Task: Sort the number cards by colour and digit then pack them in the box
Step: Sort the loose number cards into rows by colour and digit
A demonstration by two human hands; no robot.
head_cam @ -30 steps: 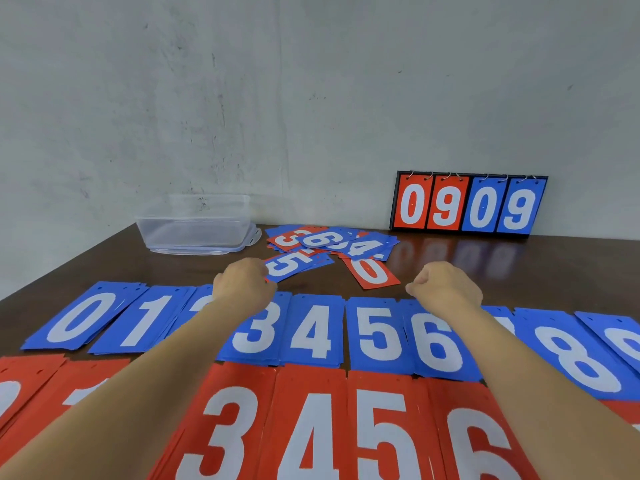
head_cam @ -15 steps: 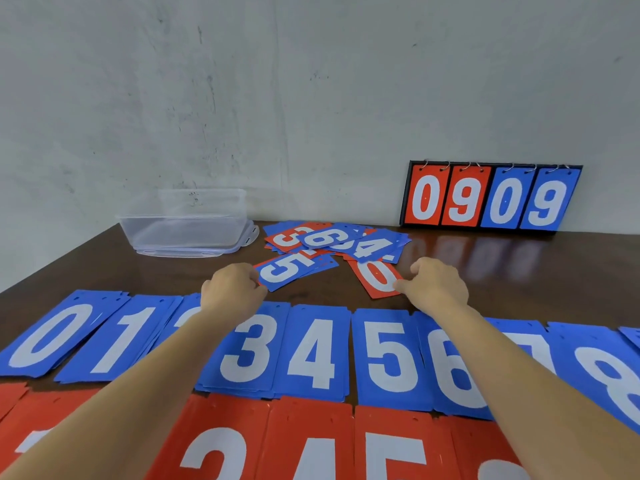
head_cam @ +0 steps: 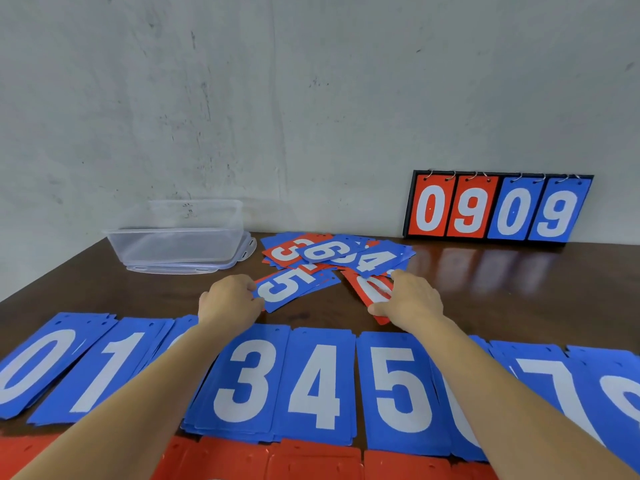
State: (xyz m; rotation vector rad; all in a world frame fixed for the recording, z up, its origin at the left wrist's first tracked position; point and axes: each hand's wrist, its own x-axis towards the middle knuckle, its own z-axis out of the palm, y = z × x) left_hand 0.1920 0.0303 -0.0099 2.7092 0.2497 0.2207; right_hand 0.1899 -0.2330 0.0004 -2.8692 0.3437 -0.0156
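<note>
A loose heap of unsorted cards lies at the back middle of the table. My left hand pinches the near end of a blue 5 card at the heap's front. My right hand grips a red 0 card beside it, thumb on the card's near corner. A row of sorted blue piles runs across the front, among them blue 3, blue 4 and blue 5. Red piles show at the bottom edge.
A clear plastic box sits on its lid at the back left. A scoreboard stand reading 0909 leans against the wall at the back right. Bare dark table lies right of the heap.
Both hands reached forward from over the blue row to the heap. The left took hold of the blue 5 card and the right took hold of the red 0 card. The camera tilted up.
</note>
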